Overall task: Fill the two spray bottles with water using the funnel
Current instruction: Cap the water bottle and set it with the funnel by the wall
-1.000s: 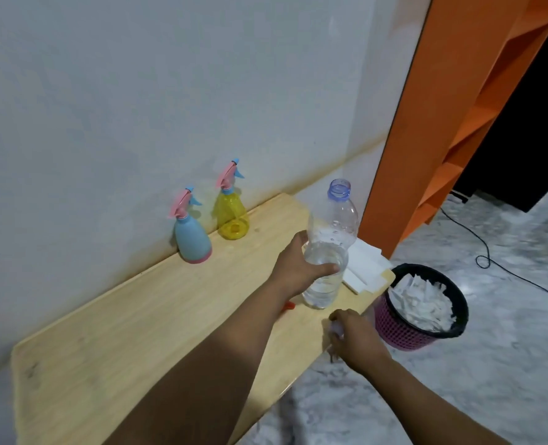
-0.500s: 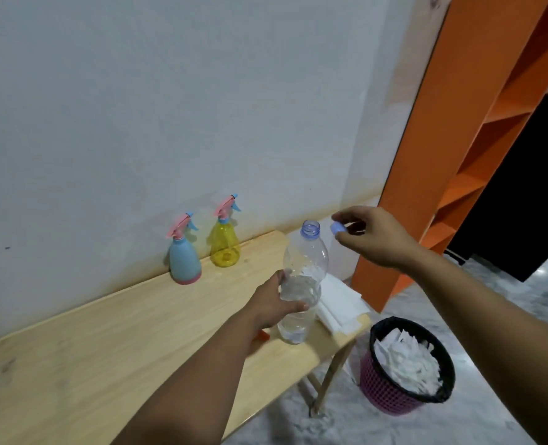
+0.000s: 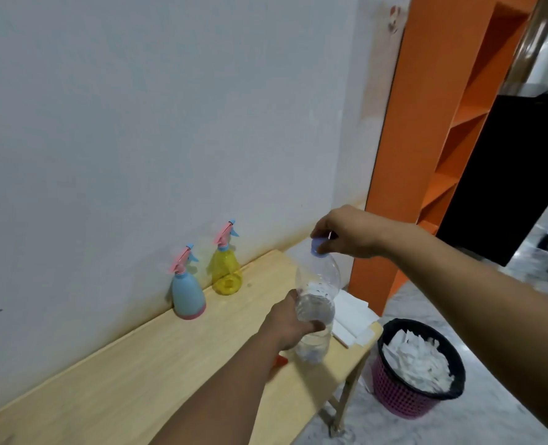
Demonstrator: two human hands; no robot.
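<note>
Two spray bottles stand against the wall on the wooden table [image 3: 138, 374]: a blue spray bottle [image 3: 187, 292] with a pink trigger head, and a yellow spray bottle [image 3: 226, 268] to its right. A clear water bottle [image 3: 317, 303], partly filled, stands upright near the table's right end. My left hand [image 3: 290, 322] grips its middle. My right hand [image 3: 346, 232] holds the blue cap [image 3: 318, 251] on the bottle's neck. A small orange-red piece [image 3: 280, 360] shows under my left wrist; I cannot tell what it is.
Folded white paper [image 3: 353, 319] lies on the table's right corner. A pink basket with a black liner [image 3: 417, 370], full of white scraps, stands on the marble floor beside the table. An orange shelf unit [image 3: 426, 139] rises behind it.
My right hand rose from the table's front edge with the blue cap, and has now brought the cap down onto the bottle's neck. My left hand kept hold of the bottle.
</note>
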